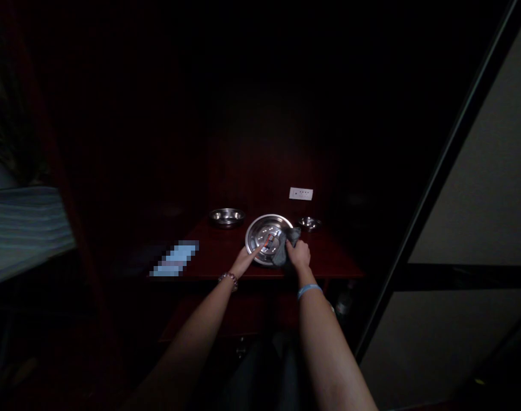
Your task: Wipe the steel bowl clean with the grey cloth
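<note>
1. Steel basin (260,226): centre of frame, just below mid-height. Tilted, inside facing the camera, over the front part of a dark red shelf (332,260).
2. Label (269,240), orange and dark, on the basin's inner bottom.
3. Left hand (243,261): clamped on the basin's lower-left rim, thumb lying over the inside. Beaded bracelet (228,279) on that wrist.
4. Right hand (300,254): closed around a grey cloth (280,251), which lies against the right side of the basin's inside. Light blue band (309,290) on that wrist.
5. Shallow metal bowl (227,217): upright on the shelf, left of and behind the basin, apart from it.
6. Smaller metal bowl (309,223): on the shelf, just behind the right hand.
7. White socket plate (301,194): on the back wall, above the smaller bowl.
8. Pixelated pale patch (174,260): left part of the shelf, well apart from both hands.
9. Lower right of centre, below shelf level: probably a clear bottle (343,303); light too poor to be certain.
</note>
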`<state>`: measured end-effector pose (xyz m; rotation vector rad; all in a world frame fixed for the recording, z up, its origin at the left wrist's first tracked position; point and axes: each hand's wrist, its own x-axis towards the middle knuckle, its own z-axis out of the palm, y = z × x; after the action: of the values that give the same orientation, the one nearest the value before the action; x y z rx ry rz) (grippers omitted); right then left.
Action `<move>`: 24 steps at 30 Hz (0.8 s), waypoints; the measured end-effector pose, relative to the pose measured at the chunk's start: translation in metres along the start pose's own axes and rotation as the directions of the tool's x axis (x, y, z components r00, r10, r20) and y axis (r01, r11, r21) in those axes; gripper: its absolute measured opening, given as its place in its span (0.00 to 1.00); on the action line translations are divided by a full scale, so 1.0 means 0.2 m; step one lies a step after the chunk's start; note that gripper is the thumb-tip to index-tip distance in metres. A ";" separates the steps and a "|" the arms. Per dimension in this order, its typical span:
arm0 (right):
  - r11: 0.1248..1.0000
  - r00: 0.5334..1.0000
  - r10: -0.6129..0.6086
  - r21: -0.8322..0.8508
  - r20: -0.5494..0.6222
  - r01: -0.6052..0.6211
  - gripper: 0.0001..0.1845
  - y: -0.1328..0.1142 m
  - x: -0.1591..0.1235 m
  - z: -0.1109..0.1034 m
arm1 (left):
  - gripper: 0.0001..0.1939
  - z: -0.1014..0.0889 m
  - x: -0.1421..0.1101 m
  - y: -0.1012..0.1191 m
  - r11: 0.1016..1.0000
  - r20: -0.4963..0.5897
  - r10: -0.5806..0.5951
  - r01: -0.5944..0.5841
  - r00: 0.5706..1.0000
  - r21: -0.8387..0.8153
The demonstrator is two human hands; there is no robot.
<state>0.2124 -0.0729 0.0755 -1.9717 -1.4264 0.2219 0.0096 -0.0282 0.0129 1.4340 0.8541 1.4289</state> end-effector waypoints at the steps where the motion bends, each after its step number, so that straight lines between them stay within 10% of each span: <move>1: 1.000 1.000 -0.007 0.019 0.005 0.007 0.25 0.01 0.01 0.01 | 0.26 0.00 0.01 -0.02 1.000 -0.004 0.010 -0.010 1.000 0.004; 13: 1.000 0.974 0.018 -0.025 0.225 -0.012 0.24 0.03 0.01 0.07 | 0.30 -0.02 0.06 -0.05 1.000 -0.170 0.017 -0.013 0.985 0.026; 24: 0.972 0.990 0.037 0.225 0.137 -0.067 0.16 0.00 0.06 0.13 | 0.31 -0.01 0.03 0.01 1.000 -0.102 -0.009 0.006 0.995 -0.028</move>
<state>0.2032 -0.0506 0.0590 -1.8334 -1.3643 0.5261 0.0085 -0.0220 0.0163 1.3453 0.8994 1.5131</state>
